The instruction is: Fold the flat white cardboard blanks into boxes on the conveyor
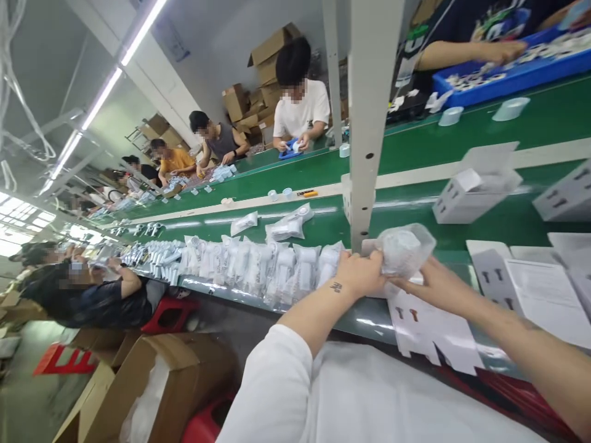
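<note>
A white device in a clear plastic bag (406, 249) is between my two hands, above the near edge of the bench. My left hand (362, 271) is closed at the bag's left side. From the lower right, my right hand (431, 283) grips the bag, its fingers slightly blurred. White card shows beneath the hands, mostly hidden. To the left, a row of bagged white handled devices (281, 264) lies along the bench. An unfolded white carton (429, 326) with printed device pictures lies below my right hand.
A grey metal post (369, 123) rises just beyond my hands. An open white box (475, 191) stands on the green belt (406, 212). Printed sheets (545, 295) lie at right. A co-worker's hand reaches into a blue tray (512, 77). Cardboard boxes (161, 381) stand on the floor.
</note>
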A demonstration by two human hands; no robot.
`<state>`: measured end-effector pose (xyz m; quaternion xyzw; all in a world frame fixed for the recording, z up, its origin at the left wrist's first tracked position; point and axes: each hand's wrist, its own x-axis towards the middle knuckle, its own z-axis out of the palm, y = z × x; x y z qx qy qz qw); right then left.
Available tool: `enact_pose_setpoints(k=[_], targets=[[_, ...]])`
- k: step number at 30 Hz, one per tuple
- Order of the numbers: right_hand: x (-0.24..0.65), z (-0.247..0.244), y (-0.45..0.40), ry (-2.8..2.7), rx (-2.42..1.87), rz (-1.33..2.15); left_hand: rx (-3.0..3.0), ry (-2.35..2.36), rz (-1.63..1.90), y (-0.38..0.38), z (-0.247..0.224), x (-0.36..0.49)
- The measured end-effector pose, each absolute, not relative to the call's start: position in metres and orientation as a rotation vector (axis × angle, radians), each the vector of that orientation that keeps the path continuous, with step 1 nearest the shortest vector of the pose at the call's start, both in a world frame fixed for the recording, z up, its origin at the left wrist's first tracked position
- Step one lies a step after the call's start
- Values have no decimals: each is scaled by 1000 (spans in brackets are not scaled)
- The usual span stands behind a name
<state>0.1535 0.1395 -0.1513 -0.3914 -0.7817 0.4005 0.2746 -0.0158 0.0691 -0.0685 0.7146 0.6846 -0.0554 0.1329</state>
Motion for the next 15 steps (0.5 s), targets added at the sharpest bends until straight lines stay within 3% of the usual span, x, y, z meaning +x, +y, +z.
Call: enact_pose_setpoints(k=[5,12,15], targets=[[150,-144,139,-2017,-987,1356,1873,1916,-190,76,-61,-16],[139,-157,131,-2058,-989,1296,1681,1820,-351,83,-37,-31],[141,-156,128,-2079,-868,1359,1542,1902,-141,76,-28,-25]])
